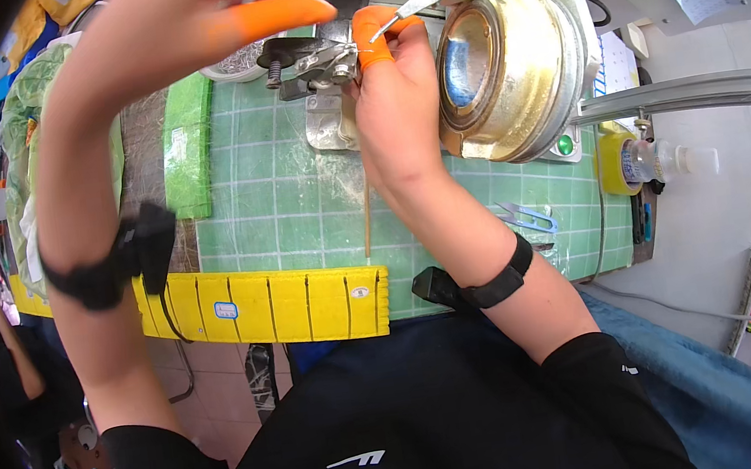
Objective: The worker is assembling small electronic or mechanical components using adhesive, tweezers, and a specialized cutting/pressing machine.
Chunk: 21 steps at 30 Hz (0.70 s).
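Sitting just beside your right hand (394,82), whose grip I cannot tell, is a small silver-and-black metal clamp (326,57), partly hidden. Your left hand (213,15), cropped above, holds its orange-covered fingertips apart.

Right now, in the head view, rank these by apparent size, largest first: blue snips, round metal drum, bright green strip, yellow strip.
1. Round metal drum and yellow strip: too alike to rank
2. Bright green strip
3. Blue snips
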Available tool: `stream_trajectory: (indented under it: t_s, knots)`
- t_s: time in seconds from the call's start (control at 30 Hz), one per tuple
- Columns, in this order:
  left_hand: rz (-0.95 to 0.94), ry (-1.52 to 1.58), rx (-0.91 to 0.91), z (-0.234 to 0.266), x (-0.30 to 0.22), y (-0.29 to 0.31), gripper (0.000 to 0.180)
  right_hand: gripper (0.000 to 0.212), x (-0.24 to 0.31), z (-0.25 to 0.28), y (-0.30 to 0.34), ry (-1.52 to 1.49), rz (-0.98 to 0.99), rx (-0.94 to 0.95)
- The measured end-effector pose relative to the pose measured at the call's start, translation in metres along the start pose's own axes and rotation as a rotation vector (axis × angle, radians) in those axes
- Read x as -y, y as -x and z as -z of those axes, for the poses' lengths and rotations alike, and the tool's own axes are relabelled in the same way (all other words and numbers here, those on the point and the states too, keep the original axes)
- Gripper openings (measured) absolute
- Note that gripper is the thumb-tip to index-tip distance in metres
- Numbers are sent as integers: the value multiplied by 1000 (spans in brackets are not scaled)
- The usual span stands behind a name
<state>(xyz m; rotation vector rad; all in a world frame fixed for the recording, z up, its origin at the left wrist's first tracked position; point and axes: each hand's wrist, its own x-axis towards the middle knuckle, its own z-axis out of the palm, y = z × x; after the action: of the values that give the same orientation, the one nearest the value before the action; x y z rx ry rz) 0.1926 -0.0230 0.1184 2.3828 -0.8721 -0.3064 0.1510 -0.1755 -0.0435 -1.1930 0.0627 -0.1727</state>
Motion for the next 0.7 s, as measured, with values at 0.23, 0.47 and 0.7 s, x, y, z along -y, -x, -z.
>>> stream_trajectory:
  t_s: [0.23, 0.47, 0.7]
  knots:
    - [-452, -137, -310, -49, 34, -7, 24, 15, 21, 9, 31, -111, -201, -41]
    - [-243, 80, -383, -88, -35, 90, 13, 8, 43, 49, 95, 38, -377, 181]
    - [127, 299, -425, -101, -26, 79, 17, 11, 63, 28, 107, -98, -325, 387]
